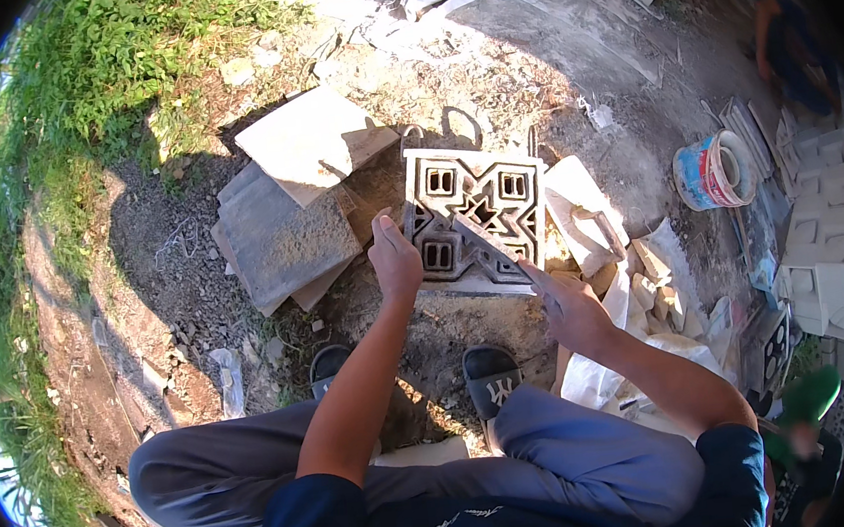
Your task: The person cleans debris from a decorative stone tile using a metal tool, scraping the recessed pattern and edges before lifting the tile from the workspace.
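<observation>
The right hand [577,315] is gripping a bar [486,241] above the patterned block [471,194], before the sandals [491,366]; whether the left hand [399,265] is gripping, I cannot tell; a loose hold could be letting the bar chip it.

Left fingers [391,236] forward, apparently straight

The patterned panel [467,199] looks dull and gritty, the grey slab [289,240] rough and matt, the bucket [700,177] smooth, glossy plastic, and the trousers [219,467] matt cloth.
</observation>
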A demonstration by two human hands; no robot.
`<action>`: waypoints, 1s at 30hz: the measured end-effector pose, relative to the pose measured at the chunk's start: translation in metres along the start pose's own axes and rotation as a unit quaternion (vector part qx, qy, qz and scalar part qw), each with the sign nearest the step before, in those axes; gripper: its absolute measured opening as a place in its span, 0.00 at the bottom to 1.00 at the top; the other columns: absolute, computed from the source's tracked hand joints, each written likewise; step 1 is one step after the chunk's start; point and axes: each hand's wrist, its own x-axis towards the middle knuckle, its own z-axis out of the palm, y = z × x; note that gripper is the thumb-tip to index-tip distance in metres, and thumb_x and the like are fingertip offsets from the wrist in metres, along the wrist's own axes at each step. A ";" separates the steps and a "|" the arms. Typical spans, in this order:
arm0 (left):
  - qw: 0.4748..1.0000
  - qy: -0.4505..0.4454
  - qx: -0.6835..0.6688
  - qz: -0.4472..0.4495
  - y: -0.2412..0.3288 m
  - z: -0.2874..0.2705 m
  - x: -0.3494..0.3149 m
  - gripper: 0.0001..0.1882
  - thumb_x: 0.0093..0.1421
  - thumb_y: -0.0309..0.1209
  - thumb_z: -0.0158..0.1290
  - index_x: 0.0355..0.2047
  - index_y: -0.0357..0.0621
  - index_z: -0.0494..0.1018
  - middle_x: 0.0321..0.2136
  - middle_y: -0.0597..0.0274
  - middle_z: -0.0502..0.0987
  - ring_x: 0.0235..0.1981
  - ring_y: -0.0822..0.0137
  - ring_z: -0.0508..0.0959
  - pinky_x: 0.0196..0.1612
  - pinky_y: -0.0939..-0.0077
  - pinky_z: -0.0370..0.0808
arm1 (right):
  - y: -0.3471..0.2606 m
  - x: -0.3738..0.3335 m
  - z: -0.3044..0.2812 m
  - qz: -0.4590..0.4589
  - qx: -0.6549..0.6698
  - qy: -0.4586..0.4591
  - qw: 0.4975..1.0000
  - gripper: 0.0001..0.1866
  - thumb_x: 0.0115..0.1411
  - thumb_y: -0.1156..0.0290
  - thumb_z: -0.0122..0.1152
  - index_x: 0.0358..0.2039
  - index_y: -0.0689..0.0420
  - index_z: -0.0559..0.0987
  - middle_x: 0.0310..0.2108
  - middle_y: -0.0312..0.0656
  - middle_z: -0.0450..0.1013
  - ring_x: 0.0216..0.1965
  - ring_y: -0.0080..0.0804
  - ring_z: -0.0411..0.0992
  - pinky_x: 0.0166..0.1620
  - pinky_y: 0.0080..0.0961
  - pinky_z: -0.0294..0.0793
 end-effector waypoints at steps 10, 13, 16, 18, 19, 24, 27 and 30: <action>0.999 -0.020 -0.017 -0.030 0.010 -0.003 -0.002 0.29 0.74 0.45 0.30 0.49 0.32 0.71 0.41 0.31 0.76 0.44 0.29 0.73 0.46 0.43 0.67 | 0.010 0.000 -0.010 0.086 -0.045 -0.006 0.995 0.38 0.61 0.80 0.49 0.71 0.40 0.56 0.37 0.54 0.76 0.39 0.54 0.78 0.43 0.46 0.77; 0.999 -0.024 -0.007 -0.042 0.010 -0.003 -0.003 0.29 0.74 0.45 0.30 0.49 0.31 0.71 0.39 0.30 0.76 0.43 0.29 0.73 0.44 0.42 0.66 | 0.003 -0.002 -0.014 0.110 -0.055 -0.017 0.992 0.36 0.62 0.82 0.46 0.70 0.43 0.60 0.39 0.52 0.76 0.39 0.53 0.77 0.44 0.44 0.77; 0.999 -0.019 -0.002 -0.027 0.007 -0.001 -0.002 0.29 0.74 0.45 0.30 0.49 0.30 0.71 0.36 0.28 0.76 0.41 0.27 0.73 0.41 0.41 0.66 | 0.007 -0.001 -0.013 0.082 -0.046 0.004 0.996 0.35 0.62 0.81 0.47 0.70 0.43 0.60 0.39 0.53 0.77 0.39 0.54 0.77 0.43 0.44 0.77; 0.998 -0.026 0.034 -0.037 0.005 -0.002 -0.003 0.28 0.74 0.45 0.30 0.49 0.31 0.70 0.35 0.29 0.76 0.40 0.27 0.72 0.41 0.41 0.66 | 0.002 0.007 -0.022 0.125 -0.066 -0.053 0.989 0.38 0.65 0.76 0.49 0.71 0.32 0.54 0.34 0.51 0.79 0.32 0.52 0.78 0.39 0.46 0.78; 0.998 -0.029 0.032 -0.035 0.003 -0.001 -0.002 0.28 0.74 0.45 0.30 0.49 0.31 0.70 0.35 0.29 0.76 0.40 0.27 0.72 0.41 0.41 0.66 | -0.007 0.004 -0.025 0.110 -0.084 -0.023 0.990 0.36 0.65 0.78 0.48 0.70 0.34 0.58 0.33 0.48 0.79 0.32 0.50 0.78 0.39 0.43 0.78; 0.999 0.000 0.021 0.027 -0.005 0.003 -0.002 0.25 0.74 0.43 0.33 0.52 0.34 0.70 0.22 0.37 0.73 0.24 0.36 0.73 0.32 0.47 0.66 | 0.027 -0.034 -0.010 -0.025 0.012 0.150 0.988 0.39 0.58 0.84 0.51 0.68 0.38 0.64 0.36 0.51 0.77 0.31 0.49 0.77 0.35 0.38 0.78; 0.999 0.000 0.021 0.025 -0.005 0.006 -0.003 0.23 0.73 0.40 0.33 0.51 0.34 0.70 0.23 0.36 0.74 0.26 0.35 0.73 0.33 0.46 0.66 | 0.036 -0.051 -0.014 0.018 -0.051 0.055 0.997 0.40 0.57 0.82 0.54 0.69 0.39 0.62 0.36 0.49 0.77 0.32 0.50 0.78 0.36 0.41 0.79; 0.999 0.012 0.023 0.026 -0.003 0.002 -0.001 0.22 0.72 0.37 0.33 0.52 0.33 0.70 0.23 0.36 0.74 0.27 0.34 0.73 0.34 0.46 0.66 | 0.024 -0.058 -0.013 0.067 -0.068 -0.009 0.995 0.39 0.58 0.81 0.54 0.69 0.39 0.61 0.36 0.48 0.77 0.34 0.50 0.78 0.37 0.44 0.80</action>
